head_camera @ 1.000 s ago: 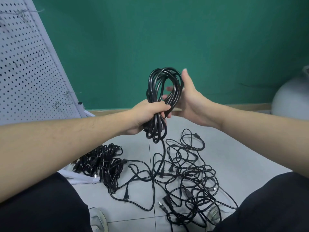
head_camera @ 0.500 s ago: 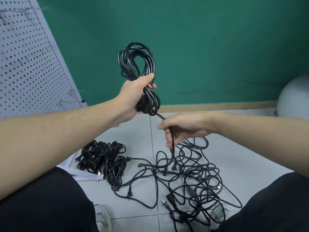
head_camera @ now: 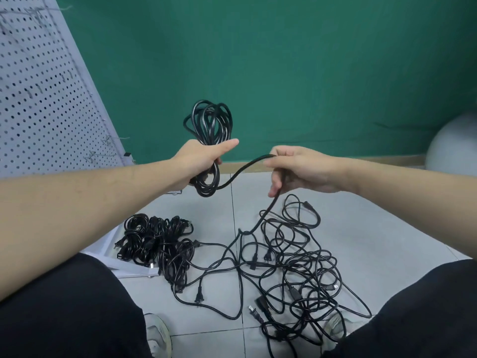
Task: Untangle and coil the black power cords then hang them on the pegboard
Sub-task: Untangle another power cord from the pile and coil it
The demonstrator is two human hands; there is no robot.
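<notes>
Gripping a coil of black cord (head_camera: 209, 140) round its middle, the left hand (head_camera: 200, 161) holds it up in front of the green wall (head_camera: 284, 60), loops standing above the fist and hanging below it, thumb stretched out toward the right. From the bottom of the coil a loose length of cord (head_camera: 240, 171) rises to the right hand (head_camera: 302, 169), whose fingers are curled round it. The cord passes through that hand and drops to the tangle of cords (head_camera: 291, 270) spread on the grey tiled floor (head_camera: 387, 241) between the person's knees, with several plugs lying among the strands. Left of the tangle, joined to it by a few strands, lies a darker heap of bundled cords (head_camera: 157, 244), partly on a white frame (head_camera: 124, 264). The pegboard (head_camera: 46, 99) leans at the upper left with a few wire hooks on it, well apart from the held coil. A pale grey ball (head_camera: 454, 146) sits at the right edge by the wall. Two shoes (head_camera: 157, 334) show at the bottom.
</notes>
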